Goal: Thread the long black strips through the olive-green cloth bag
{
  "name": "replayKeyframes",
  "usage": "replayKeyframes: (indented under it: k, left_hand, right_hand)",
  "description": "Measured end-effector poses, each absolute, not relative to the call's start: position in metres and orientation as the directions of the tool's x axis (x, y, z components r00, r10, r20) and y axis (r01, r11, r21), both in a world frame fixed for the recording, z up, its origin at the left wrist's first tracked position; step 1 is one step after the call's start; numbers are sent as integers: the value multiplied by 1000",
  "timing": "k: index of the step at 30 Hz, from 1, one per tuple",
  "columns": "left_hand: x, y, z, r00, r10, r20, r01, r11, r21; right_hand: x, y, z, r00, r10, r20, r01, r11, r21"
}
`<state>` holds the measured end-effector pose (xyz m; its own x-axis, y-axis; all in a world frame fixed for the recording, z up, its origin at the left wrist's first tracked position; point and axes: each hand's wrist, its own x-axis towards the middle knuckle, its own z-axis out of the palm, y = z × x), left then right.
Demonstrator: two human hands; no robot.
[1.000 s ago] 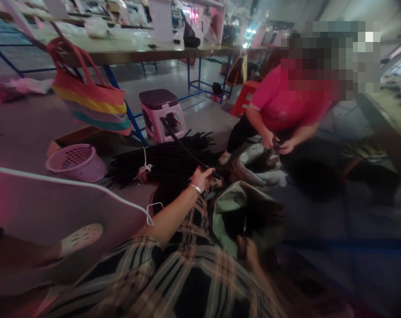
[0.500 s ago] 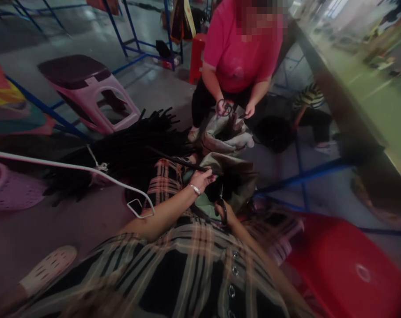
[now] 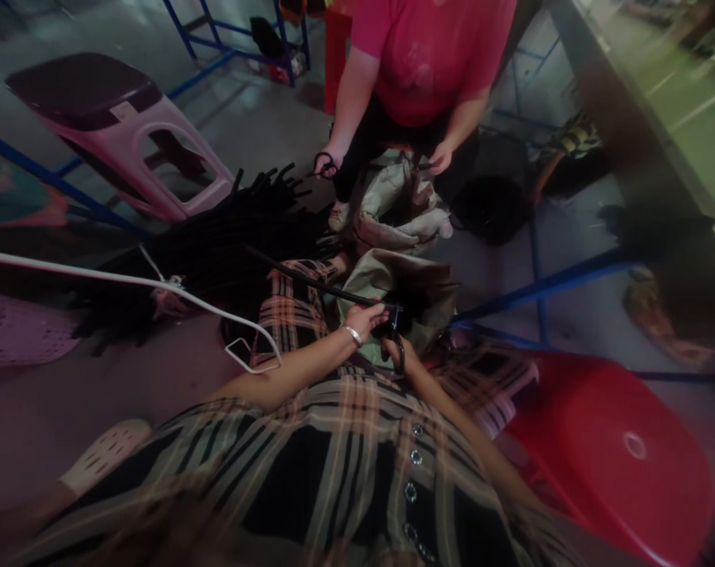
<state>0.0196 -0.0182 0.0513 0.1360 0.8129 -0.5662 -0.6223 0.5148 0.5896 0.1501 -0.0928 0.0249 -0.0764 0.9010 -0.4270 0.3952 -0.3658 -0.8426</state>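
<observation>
My left hand [image 3: 366, 319], with a bracelet at the wrist, is closed on a long thin black strip [image 3: 316, 282] that runs back to the upper left. My right hand [image 3: 400, 353] grips black-handled scissors [image 3: 400, 354], their blades up against the strip's end just right of my left fingers. Below both hands gapes an open greenish-grey sack [image 3: 361, 276] with dark contents that I cannot make out singly. A large heap of black strips [image 3: 216, 228] lies on the floor to the left.
Opposite sits a co-worker in a pink shirt [image 3: 422, 63], scissors in one hand, over a pale sack [image 3: 393, 228]. A pink stool [image 3: 180, 169] stands left, a red stool [image 3: 617, 457] right. A white bent rod [image 3: 157, 283] crosses the left side. Blue table legs [image 3: 546, 287] stand right.
The scissors' blades have come up to the strip's end by my left fingers. The co-worker's scissors hand has moved out toward the heap of strips. My view has shifted slightly.
</observation>
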Motion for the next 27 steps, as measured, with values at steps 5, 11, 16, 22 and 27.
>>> replayKeyframes:
  k: [5, 11, 16, 22, 27]
  left_hand:
    - [15, -17, 48, 181, 792, -583, -616, 554, 560]
    - [4, -10, 44, 168, 772, -613, -614, 568, 548]
    - [4, -12, 43, 138, 783, -606, -608, 550, 572]
    - [7, -15, 40, 138, 783, -606, -592, 556, 584]
    - [8, -16, 37, 131, 783, -608, -589, 555, 588]
  right_hand:
    - [149, -93, 33, -50, 898, -437, 406, -381, -831]
    - [151, -93, 36, 7, 901, -433, 435, -393, -810]
    - [153, -92, 27, -37, 904, -426, 381, -381, -843]
    - [156, -89, 29, -31, 894, -447, 417, -394, -819]
    - [156, -88, 35, -32, 880, -474, 475, -403, -782]
